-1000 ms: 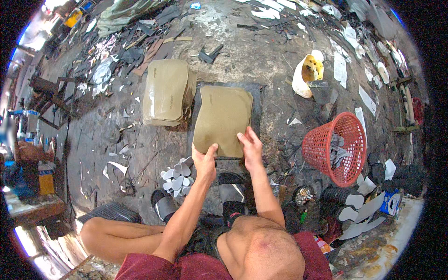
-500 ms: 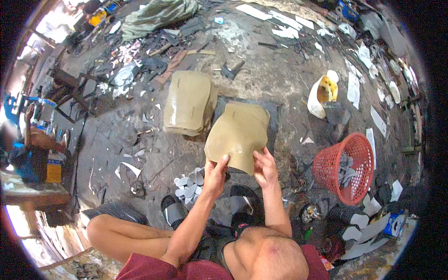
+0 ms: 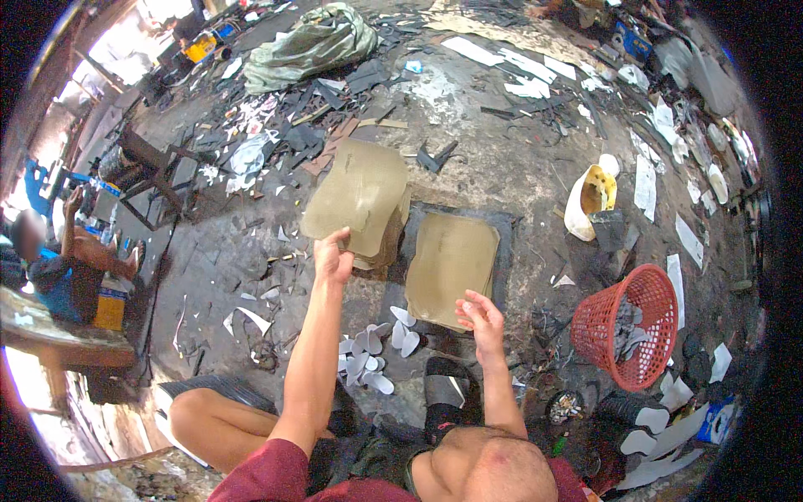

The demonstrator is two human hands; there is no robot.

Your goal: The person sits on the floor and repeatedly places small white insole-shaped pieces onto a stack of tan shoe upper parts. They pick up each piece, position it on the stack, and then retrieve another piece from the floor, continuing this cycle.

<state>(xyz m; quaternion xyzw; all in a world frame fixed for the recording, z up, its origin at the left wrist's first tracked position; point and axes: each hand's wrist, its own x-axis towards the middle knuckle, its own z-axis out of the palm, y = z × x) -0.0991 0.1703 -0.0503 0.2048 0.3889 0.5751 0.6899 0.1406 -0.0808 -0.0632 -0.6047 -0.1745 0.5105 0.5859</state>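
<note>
A thin tan sheet [image 3: 358,194] with wavy cut edges is pinched at its near edge by my left hand [image 3: 334,258], thumb on top. The sheet lies over the left stack of similar sheets [image 3: 391,243], covering most of it; whether it touches the stack I cannot tell. To the right, a second group of tan sheets [image 3: 450,266] rests on a dark square mat [image 3: 504,224]. My right hand [image 3: 483,322] hovers by the near right corner of that group, fingers apart and holding nothing.
Grey sole-shaped cutouts [image 3: 368,356] lie before my feet. At right stand a red perforated basket [image 3: 583,326] holding grey scraps and a cut yellowish-white container [image 3: 577,219]. A greenish sack [image 3: 314,50] sits far off. Another person [image 3: 63,268] sits at far left.
One sheet, earlier held bent in both hands over the mat, has moved left onto or over the left stack in my left hand. My right hand has let go, and the sheets underneath now show.
</note>
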